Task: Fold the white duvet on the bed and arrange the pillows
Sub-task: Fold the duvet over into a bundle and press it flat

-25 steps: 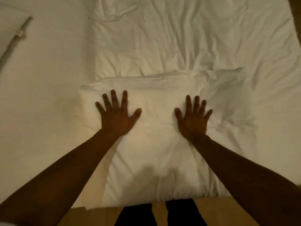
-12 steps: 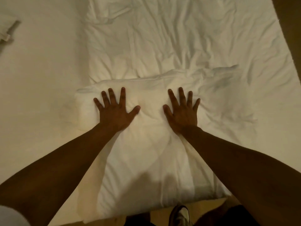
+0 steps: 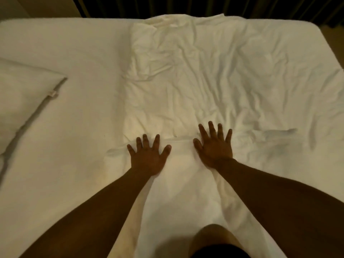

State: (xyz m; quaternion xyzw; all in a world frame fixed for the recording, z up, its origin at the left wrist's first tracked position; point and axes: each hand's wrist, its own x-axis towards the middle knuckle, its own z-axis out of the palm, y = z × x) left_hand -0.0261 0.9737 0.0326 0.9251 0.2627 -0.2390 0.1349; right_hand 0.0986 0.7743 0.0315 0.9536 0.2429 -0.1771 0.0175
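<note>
Both hands flat on the white duvet (image 3: 195, 75), palms down, fingers straight and spread, gripping nothing. Left hand (image 3: 149, 157) at about 6 o'clock of the frame, pressing the near folded layer of the duvet just behind its far edge. Right hand (image 3: 216, 148) just beside it toward 3 o'clock, set a little further forward; its fingers (image 3: 211, 130) reach across the fold edge onto the layer beyond. A thin seam line runs between the two hands along that edge.

The duvet lies as a long, creased band on the bed (image 3: 65, 43), running from 12 o'clock at the far edge down to 6 o'clock at the near edge, and spreading toward 3 o'clock, where it is most wrinkled. The near part is doubled over, thicker and smoother, under both forearms.

One pillow (image 3: 22, 97) at 9 o'clock, well apart from the duvet, lying flat, with a small tag on its edge. Bare sheet between pillow and duvet.

Dark curtain (image 3: 167, 6) beyond the bed at 12 o'clock. Whether the knee-like shape at 6 o'clock touches the bed cannot be told.
</note>
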